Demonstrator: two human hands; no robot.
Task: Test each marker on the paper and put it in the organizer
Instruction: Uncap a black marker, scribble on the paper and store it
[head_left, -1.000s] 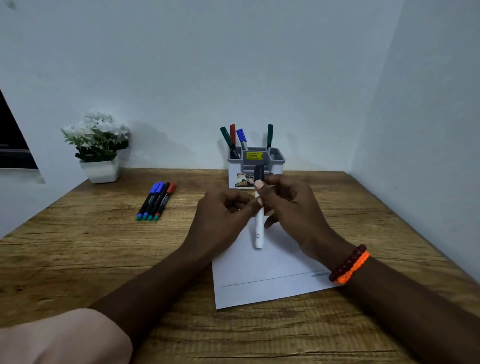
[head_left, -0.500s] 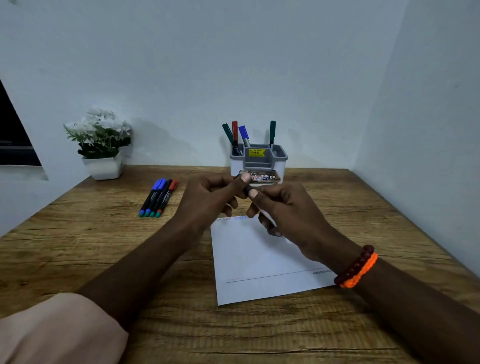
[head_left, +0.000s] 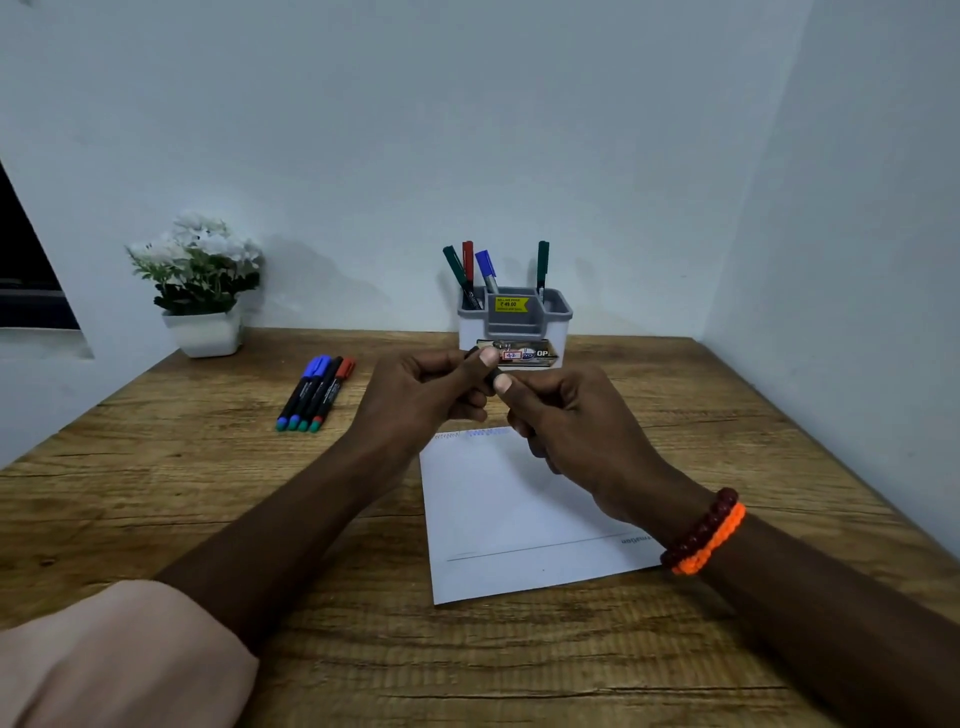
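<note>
Both hands meet over the top edge of the white paper (head_left: 519, 509). My left hand (head_left: 421, 395) pinches the dark cap end of a marker (head_left: 491, 375), and my right hand (head_left: 566, 421) grips its body, which is mostly hidden in my fingers. Behind them stands the grey and white organizer (head_left: 558, 322) with several markers upright in it: green, red, blue on the left, one green on the right. Several loose markers (head_left: 317, 392) lie side by side on the table to the left. Faint scribbles mark the paper's top edge.
A white pot of white flowers (head_left: 200, 291) stands at the back left of the wooden table (head_left: 208, 493). Walls close the table at the back and on the right. My right wrist wears a dark red and an orange bracelet (head_left: 704, 532).
The marker stood upright with its white body showing a second ago; now it is swung toward the left hand, which has closed on its dark end. Both hands rose slightly toward the organizer.
</note>
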